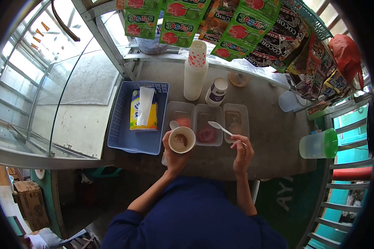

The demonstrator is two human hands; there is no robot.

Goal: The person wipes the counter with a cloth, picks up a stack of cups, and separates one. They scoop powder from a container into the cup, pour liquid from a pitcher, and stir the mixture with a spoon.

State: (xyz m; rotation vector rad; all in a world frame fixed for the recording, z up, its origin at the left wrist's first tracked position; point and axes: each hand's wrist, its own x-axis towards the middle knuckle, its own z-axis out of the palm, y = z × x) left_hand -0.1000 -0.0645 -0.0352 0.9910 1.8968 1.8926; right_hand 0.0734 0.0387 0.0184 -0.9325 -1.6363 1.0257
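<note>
Just beyond the left hand (pixel 175 154), which grips a paper cup (pixel 182 140) with some powder inside, sit three plastic tubs (pixel 206 118) on the desk (pixel 270 141). Right hand (pixel 242 153) pinches a white spoon (pixel 218 127) over the middle tub; a tilted cup could likely spill its contents

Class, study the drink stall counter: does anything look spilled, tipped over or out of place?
Nothing stands out. The left hand holds a paper cup upright, the right hand holds a white spoon over three plastic tubs set in a row, and the stack of cups stands straight. No spill shows on the counter.
</note>
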